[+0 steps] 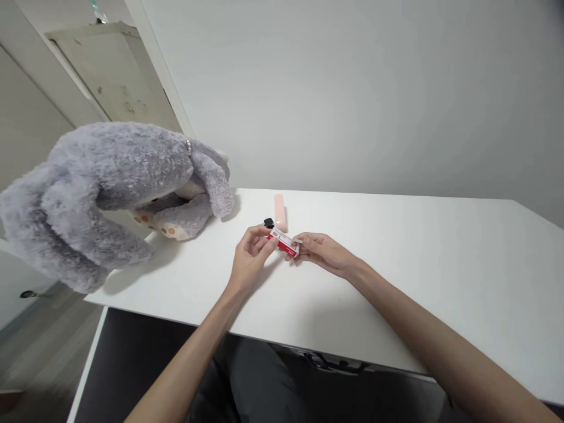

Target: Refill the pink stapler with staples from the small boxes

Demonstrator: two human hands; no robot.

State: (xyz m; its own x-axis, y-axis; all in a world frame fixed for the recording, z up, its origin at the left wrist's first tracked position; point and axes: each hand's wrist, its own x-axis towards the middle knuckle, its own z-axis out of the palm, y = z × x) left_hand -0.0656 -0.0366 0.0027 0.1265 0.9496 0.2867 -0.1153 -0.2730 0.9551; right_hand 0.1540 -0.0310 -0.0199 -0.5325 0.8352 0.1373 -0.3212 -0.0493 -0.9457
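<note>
A small red-and-white cardboard box (285, 245) is held tilted above the white table. My left hand (252, 254) grips its left end, thumb on the near side and fingers behind. At the box's right end, my right hand (319, 251) has its thumb against a small pale piece (298, 241), which looks like an end flap. Some of its fingers reach under that end. Whether anything lies inside the box is hidden. Just behind my left fingertips are a small black object (268, 222) and a pink oblong case (280, 212), both on the table.
A large grey plush toy (127, 161) lies slumped over the table's left end. Behind the white table (418, 252) rises a plain pale wall (352, 94). A worn cabinet (118, 76) stands at the back left. My legs (259, 382) are under the near edge.
</note>
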